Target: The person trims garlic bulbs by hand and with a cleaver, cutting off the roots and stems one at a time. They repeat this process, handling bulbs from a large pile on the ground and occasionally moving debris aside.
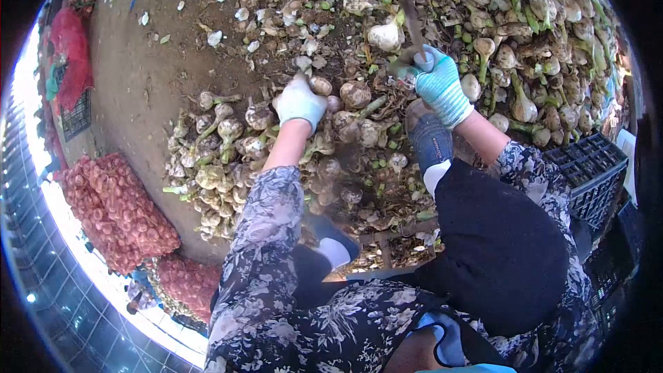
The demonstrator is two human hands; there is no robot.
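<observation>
My left hand (301, 102), in a pale glove, is closed at the upper edge of a heap of garlic bulbs (228, 128); its fingertips are by a bulb (320, 85), and what they hold is hard to make out. A striped green-and-white glove covers my right hand (440, 86), which is wrapped round the handle of a tool (409, 10). The tool's long dark part points up and is blurred by motion. Just left of it lies a white garlic bulb (386, 36).
Many stemmed garlic bulbs (552, 69) are piled at the upper right. Black crates (587, 166) stand at the right. Full red mesh sacks (117, 211) lie at the lower left. Peelings and cut stems litter the ground between my shoes (431, 141).
</observation>
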